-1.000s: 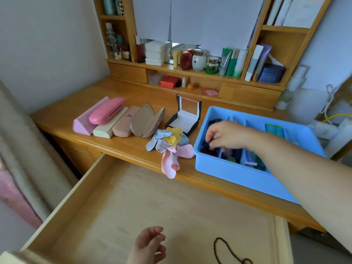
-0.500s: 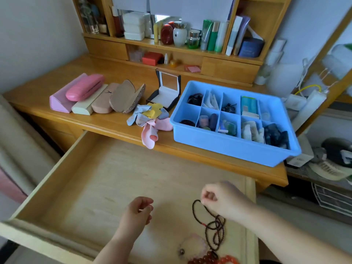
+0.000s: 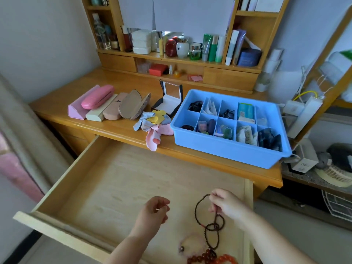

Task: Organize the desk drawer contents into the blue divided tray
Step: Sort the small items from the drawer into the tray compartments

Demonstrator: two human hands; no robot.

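Drawer contents lie at about 5 o'clock on the open drawer floor: a long strand of small dark beads, a pale pink bracelet beside it, and a string of orange-red beads at the very bottom edge of the view. The right hand pinches the dark bead strand between thumb and fingertips, its grip closed on the upper loop, so that part of the strand is lifted while the lower coils rest on the drawer floor. The left hand hovers over the drawer at 6 o'clock, its grip loose, fingers lightly curled and holding nothing.

The blue divided tray sits on the bench at about 2 o'clock, just behind the drawer's back edge. Its compartments hold small things: dark hair ties in the far left cells, white packets, a teal box, and dark items in the near right cell; the rest are too small to tell. Just beside the tray at 12 o'clock lies a heap of soft cloths in pink, yellow and pale blue, one pink end hanging over the bench edge. Behind them stands an open black box with a white lining. At 11 o'clock a row of glasses cases lies side by side, a pink one on top.
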